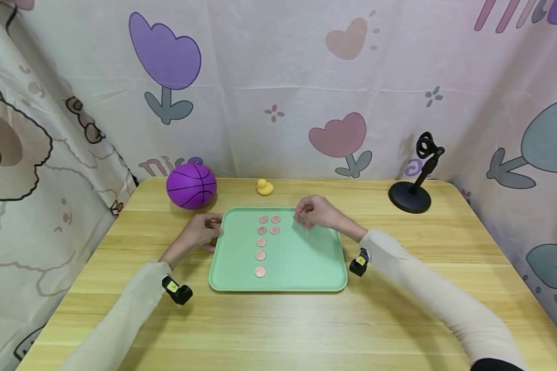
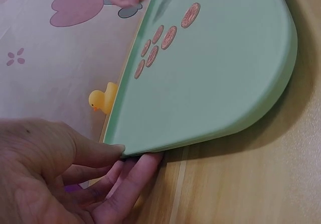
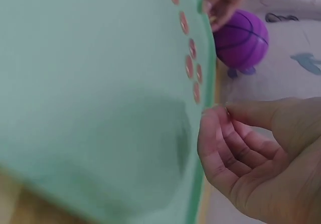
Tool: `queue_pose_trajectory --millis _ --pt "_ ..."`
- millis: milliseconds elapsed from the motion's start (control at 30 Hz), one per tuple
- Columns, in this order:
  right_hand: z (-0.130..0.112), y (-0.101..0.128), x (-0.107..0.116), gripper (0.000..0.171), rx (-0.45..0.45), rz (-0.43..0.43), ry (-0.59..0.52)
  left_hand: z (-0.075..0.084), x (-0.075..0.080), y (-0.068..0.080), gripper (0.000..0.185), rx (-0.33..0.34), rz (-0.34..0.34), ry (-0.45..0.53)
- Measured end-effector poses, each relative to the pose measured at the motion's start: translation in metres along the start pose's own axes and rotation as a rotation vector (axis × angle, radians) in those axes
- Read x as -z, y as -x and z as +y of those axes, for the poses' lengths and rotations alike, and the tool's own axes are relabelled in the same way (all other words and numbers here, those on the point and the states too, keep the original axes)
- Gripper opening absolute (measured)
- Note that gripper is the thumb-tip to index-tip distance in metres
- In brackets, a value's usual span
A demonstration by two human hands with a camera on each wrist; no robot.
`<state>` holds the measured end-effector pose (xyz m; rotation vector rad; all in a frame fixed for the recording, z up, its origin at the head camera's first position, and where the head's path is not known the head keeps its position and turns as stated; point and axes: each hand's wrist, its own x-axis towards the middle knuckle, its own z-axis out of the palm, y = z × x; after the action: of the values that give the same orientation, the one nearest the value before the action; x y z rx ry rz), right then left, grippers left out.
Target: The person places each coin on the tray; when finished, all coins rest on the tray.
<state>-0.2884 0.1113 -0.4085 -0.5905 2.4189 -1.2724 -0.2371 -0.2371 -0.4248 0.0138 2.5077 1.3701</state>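
Observation:
A mint-green tray [image 1: 278, 286] lies flat on the wooden table. Several copper coins [image 1: 261, 241] lie on it in two columns near its far left. My left hand [image 1: 213, 232] pinches the tray's far left corner; in the left wrist view the thumb [image 2: 100, 148] lies on the rim [image 2: 200, 138] and the fingers [image 2: 135, 171] sit under it. My right hand [image 1: 301, 216] hovers over the tray's far right part, to the right of the coins. In the right wrist view its fingers [image 3: 220, 133] are curled and the thumb meets the index tip. No coin shows between them.
A purple ball [image 1: 191, 186] and a small yellow duck [image 1: 264, 187] sit behind the tray. A black stand [image 1: 410, 196] is at the far right of the table. Patterned cloth walls close in the back and both sides.

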Motion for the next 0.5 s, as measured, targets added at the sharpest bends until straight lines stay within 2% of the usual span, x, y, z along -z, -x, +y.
queue_pose_trajectory --millis 167,333,500 --pt "0.008 0.014 0.025 0.010 0.027 0.059 -0.009 -0.001 0.000 0.001 0.050 0.005 0.006 0.003" --pt "0.023 0.028 0.049 0.010 0.044 0.145 0.035 -0.001 -0.001 0.000 0.049 0.007 0.008 0.001" --pt "0.041 0.042 0.068 0.011 0.022 0.215 0.098 0.000 -0.001 0.000 0.049 0.004 0.007 0.006"
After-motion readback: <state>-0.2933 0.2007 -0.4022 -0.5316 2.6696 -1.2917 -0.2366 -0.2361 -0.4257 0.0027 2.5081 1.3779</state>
